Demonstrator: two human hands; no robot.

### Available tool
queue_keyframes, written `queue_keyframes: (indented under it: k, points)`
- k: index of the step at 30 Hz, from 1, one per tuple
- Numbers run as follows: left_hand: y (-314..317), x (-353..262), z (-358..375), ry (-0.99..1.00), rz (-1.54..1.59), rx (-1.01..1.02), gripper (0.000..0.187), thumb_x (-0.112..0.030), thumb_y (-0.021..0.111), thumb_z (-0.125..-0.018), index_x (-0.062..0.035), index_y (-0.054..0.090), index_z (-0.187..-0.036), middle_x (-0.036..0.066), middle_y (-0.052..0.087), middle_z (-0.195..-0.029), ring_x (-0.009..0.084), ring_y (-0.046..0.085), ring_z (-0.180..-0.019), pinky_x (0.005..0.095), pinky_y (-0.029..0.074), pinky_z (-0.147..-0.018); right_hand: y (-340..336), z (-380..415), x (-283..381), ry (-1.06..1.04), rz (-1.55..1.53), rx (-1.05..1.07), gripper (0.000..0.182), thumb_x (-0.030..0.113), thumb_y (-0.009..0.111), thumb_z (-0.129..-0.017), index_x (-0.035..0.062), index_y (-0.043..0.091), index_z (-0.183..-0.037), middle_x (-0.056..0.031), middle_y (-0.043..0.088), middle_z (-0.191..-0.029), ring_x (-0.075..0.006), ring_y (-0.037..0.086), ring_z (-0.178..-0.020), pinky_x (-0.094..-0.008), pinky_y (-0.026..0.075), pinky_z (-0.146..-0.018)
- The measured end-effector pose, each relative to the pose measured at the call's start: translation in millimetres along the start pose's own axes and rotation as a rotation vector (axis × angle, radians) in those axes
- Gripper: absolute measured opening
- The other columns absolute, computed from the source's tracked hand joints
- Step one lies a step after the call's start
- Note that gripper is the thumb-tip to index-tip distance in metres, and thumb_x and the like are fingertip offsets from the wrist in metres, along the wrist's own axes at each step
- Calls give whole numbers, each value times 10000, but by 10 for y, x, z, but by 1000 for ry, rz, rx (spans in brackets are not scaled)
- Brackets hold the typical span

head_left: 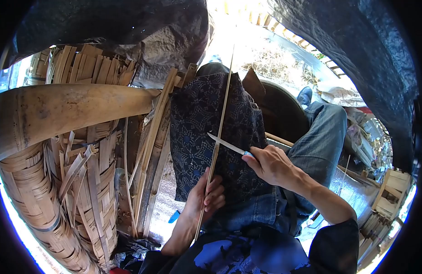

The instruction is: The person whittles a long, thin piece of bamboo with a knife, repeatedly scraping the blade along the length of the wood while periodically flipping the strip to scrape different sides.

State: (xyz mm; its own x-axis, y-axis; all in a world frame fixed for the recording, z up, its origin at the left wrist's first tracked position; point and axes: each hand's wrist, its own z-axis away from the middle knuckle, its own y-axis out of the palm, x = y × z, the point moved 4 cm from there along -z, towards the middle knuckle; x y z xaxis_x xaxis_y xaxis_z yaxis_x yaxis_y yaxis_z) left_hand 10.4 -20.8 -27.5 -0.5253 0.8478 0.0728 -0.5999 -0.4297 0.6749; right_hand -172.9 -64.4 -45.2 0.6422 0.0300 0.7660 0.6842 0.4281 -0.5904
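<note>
My left hand (210,194) is closed round a long, thin bamboo strip (225,98) that runs from near my shirt up past my knee. In my right hand (268,163) is a knife (229,145), its handle mostly hidden by the fingers. The blade points left and crosses the strip a short way above my left hand. Under both lies a dark blue patterned cloth (192,123), spread over my thigh.
A thick bamboo pole (74,109) juts in from the left, above woven bamboo baskets (33,196). Split bamboo lengths (151,137) lean beside my leg. A dark plastic sheet (375,55) hangs at upper right. A small wooden crate (393,192) stands at far right.
</note>
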Motion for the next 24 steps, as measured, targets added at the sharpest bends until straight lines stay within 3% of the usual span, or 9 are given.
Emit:
queue_keyframes:
  k: [16,21,24]
  points:
    - [-44,27,-21,103,32,26,468,-399,245,-1014,-156,400,-645,-37,344,-424,83,240,-303,211,216,-367,41,-189,-86,-78,52,-56,508,381,477,-958,26,486,-595,-151,451,-424,-306,476,-350,-412,375,-372]
    - [-53,100,48,80,75,51,472,-421,283,-1007,-159,377,-626,-48,298,-417,80,220,-313,207,208,-395,-54,-536,-244,-9,82,-157,542,359,445,-974,8,485,-562,-191,477,-450,-367,503,-392,-434,396,-386]
    - [-50,117,60,88,81,68,471,-420,285,-1007,-160,381,-626,-48,300,-414,78,225,-312,208,208,-395,-154,-732,-323,-62,140,-206,543,351,426,-982,14,500,-562,-183,488,-449,-337,516,-385,-424,407,-387]
